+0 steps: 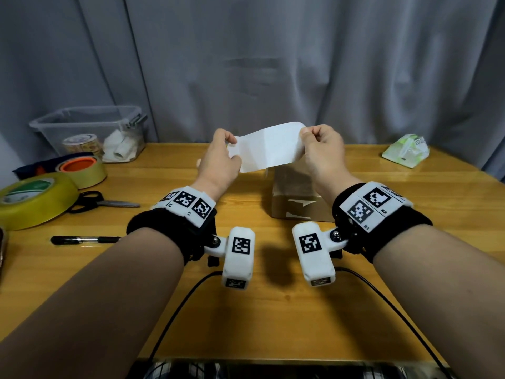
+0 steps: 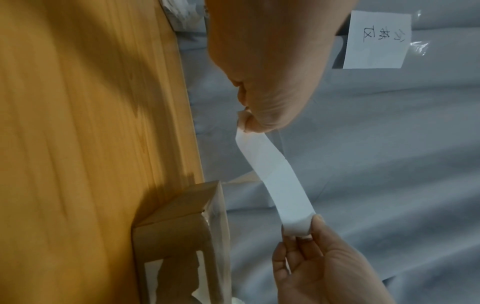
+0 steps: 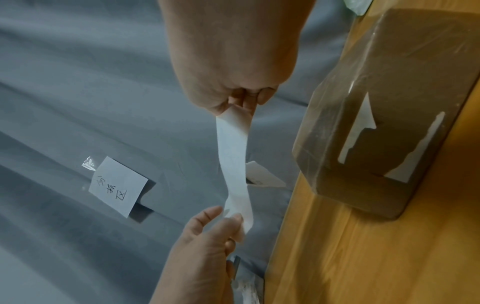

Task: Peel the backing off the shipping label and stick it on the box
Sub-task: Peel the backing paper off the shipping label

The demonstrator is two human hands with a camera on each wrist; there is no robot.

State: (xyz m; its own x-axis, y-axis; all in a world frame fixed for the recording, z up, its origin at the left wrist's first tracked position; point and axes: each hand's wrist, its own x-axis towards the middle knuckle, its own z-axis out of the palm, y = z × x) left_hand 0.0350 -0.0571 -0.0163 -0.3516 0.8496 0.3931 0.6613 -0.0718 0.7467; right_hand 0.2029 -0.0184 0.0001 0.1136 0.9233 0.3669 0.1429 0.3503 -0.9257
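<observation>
A white shipping label (image 1: 269,149) hangs stretched in the air between my two hands, above the far end of the box. My left hand (image 1: 232,140) pinches its left end and my right hand (image 1: 304,132) pinches its right end. In the left wrist view the label (image 2: 275,176) runs from my left hand (image 2: 246,123) down to my right hand (image 2: 303,230). The right wrist view shows the label (image 3: 232,156) slightly twisted between my right hand (image 3: 239,107) and my left hand (image 3: 233,222). The brown cardboard box (image 1: 295,198) sits on the wooden table (image 1: 273,310), taped over, with torn white label remnants on its near side.
At the left stand a clear plastic bin (image 1: 90,127), two tape rolls (image 1: 32,198) (image 1: 82,170), scissors (image 1: 101,203) and a black pen (image 1: 84,239). A green-white packet (image 1: 405,150) lies far right. A grey curtain with a handwritten note (image 2: 376,39) hangs behind.
</observation>
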